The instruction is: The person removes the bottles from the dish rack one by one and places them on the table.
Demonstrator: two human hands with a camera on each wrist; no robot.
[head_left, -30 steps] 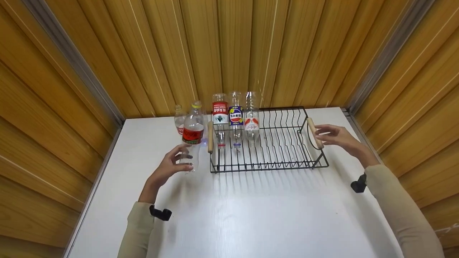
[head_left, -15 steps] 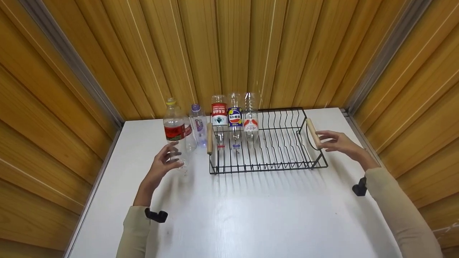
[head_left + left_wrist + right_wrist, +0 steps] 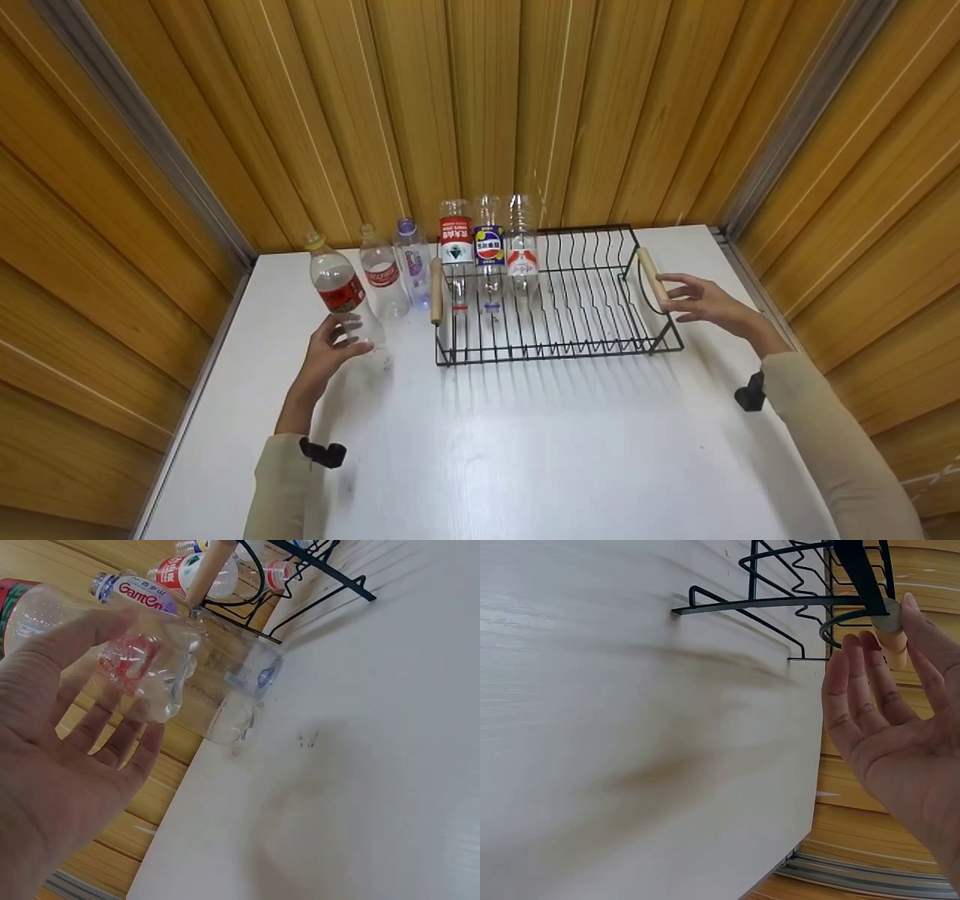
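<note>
bottle (image 3: 341,296) tilted further left | left hand (image 3: 324,358) gripping | rack (image 3: 559,352) unmoved

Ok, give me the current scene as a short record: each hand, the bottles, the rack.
left hand: grips the lower body of a tilted clear bottle with yellow cap and red label
right hand: fingers straight, at the rack's right wooden handle
rack: black wire, on the white table
bottles in rack: three, necks down, at its left end
bottles beside rack: two upright on the table
</note>
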